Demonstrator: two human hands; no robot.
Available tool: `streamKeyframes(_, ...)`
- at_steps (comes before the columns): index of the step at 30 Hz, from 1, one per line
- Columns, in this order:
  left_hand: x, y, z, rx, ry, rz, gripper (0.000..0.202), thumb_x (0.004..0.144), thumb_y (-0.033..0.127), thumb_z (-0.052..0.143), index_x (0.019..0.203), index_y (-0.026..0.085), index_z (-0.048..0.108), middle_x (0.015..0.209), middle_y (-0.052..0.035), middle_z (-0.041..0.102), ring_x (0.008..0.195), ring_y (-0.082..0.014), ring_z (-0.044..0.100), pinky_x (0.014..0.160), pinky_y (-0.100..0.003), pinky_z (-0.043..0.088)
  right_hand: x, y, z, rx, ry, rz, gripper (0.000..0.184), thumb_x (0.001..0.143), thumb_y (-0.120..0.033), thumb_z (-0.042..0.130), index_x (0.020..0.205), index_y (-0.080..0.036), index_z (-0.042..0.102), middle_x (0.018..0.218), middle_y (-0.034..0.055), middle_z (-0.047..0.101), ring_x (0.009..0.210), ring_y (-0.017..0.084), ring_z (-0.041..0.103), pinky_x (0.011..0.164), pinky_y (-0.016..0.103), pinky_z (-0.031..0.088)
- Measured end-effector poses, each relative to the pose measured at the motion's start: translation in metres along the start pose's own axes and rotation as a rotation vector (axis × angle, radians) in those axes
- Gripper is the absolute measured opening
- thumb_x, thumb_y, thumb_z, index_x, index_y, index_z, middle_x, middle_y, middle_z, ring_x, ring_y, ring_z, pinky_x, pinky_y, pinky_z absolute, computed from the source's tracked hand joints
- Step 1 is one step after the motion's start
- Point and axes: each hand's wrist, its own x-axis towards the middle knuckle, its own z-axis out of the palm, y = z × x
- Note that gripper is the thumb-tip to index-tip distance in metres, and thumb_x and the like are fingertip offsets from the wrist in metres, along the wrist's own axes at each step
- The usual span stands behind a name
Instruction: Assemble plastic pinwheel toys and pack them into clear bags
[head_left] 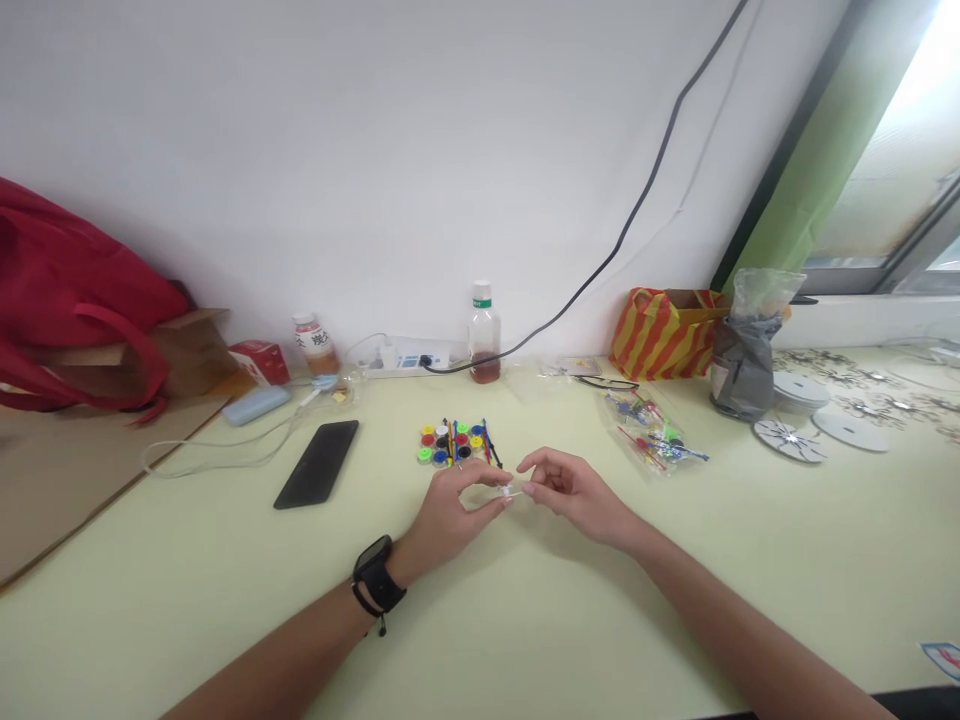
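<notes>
My left hand (pixel 448 512), with a black watch on its wrist, pinches a small white plastic piece (pixel 505 490) between thumb and fingertips. A thin pale strip extends from that piece towards the other hand. Close on the right, my right hand (pixel 568 492) has its fingers curled, its thumb tip at the strip's end; whatever lies within its fingers is too small to make out. Just behind my left hand lie several round coloured discs (pixel 441 440) in green, yellow, red, blue, black and white, with thin coloured sticks (pixel 489 440) among them.
A black phone (pixel 316 464) lies left of my hands. Behind stand a bottle of brown liquid (pixel 484 335) and a power strip (pixel 405 362). Clear bags of coloured parts (pixel 654 435), a striped bag (pixel 664 335), a grey bag (pixel 744 365) and white discs (pixel 789 440) are on the right.
</notes>
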Motion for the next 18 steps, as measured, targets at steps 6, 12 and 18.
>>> streamKeyframes(6, 0.0006, 0.0049, -0.0045, 0.053, -0.077, 0.035, 0.01, 0.093, 0.028, 0.068, 0.098, 0.023, 0.074, 0.094, -0.0057, 0.076, 0.088, -0.0208, 0.07, 0.083, -0.033, 0.054, -0.0006, -0.0011, 0.0016, -0.034, 0.0, -0.009, 0.041, 0.089, -0.061, 0.067, 0.105, -0.023, 0.064, 0.073, -0.0026, 0.051, 0.063, 0.013, 0.044, 0.059, 0.027, 0.037)
streamKeyframes(12, -0.0014, 0.0045, 0.0019, -0.138, -0.069, -0.071, 0.026, 0.09, 0.031, 0.072, 0.114, 0.022, 0.072, 0.107, -0.0081, 0.073, 0.098, -0.0219, 0.07, 0.092, -0.036, 0.058, -0.0008, -0.0039, 0.0017, -0.01, 0.044, -0.019, 0.042, 0.091, -0.062, 0.064, 0.105, -0.023, 0.064, 0.074, -0.0025, 0.05, 0.063, 0.013, 0.042, 0.058, 0.027, 0.036)
streamKeyframes(18, 0.001, 0.0048, -0.0001, -0.426, -0.16, -0.239, 0.024, 0.09, 0.035, 0.073, 0.107, 0.018, 0.073, 0.111, -0.0109, 0.069, 0.099, -0.0221, 0.07, 0.09, -0.035, 0.059, 0.0014, 0.0006, 0.0021, -0.002, 0.083, -0.032, 0.039, 0.093, -0.059, 0.061, 0.105, -0.023, 0.064, 0.075, -0.0019, 0.051, 0.065, 0.014, 0.047, 0.062, 0.028, 0.043)
